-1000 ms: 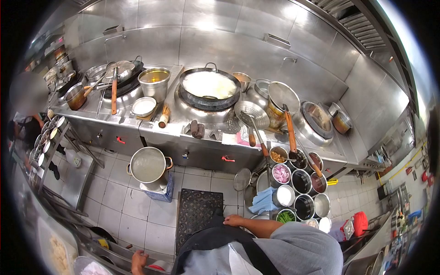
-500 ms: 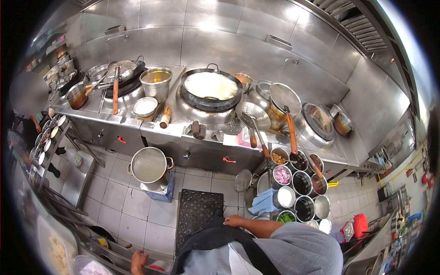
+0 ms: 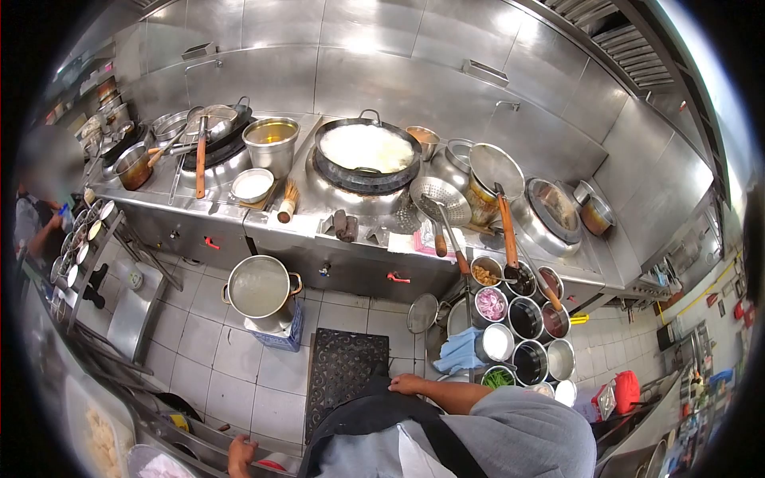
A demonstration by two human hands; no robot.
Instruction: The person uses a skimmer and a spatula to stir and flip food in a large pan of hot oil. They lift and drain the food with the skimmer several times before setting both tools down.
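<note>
My left hand point(image 3: 241, 456) rests at the metal edge of the counter behind me at the lower left, holding nothing, with its fingers partly apart. At my waist, my right hand point(image 3: 407, 384) lies against the dark apron point(image 3: 358, 422), its fingers curled together and nothing visible in them. Ahead, a large black wok point(image 3: 368, 151) full of white, foamy contents sits on the middle burner. Neither hand touches it. Nearest to my right hand are a blue cloth point(image 3: 458, 350) and a bowl of chopped greens point(image 3: 499, 377).
A pot of cloudy liquid point(image 3: 259, 287) stands on a blue crate point(image 3: 279, 334) on the floor. A perforated skimmer point(image 3: 441, 201) and a mesh strainer point(image 3: 496, 172) lie by the stove. Sliced onions point(image 3: 490, 303) fill one container. Another person point(image 3: 36, 223) stands far left.
The other person at the far left has shifted, and a hand with something blue now shows there. Both my hands and the cookware stay where they were.
</note>
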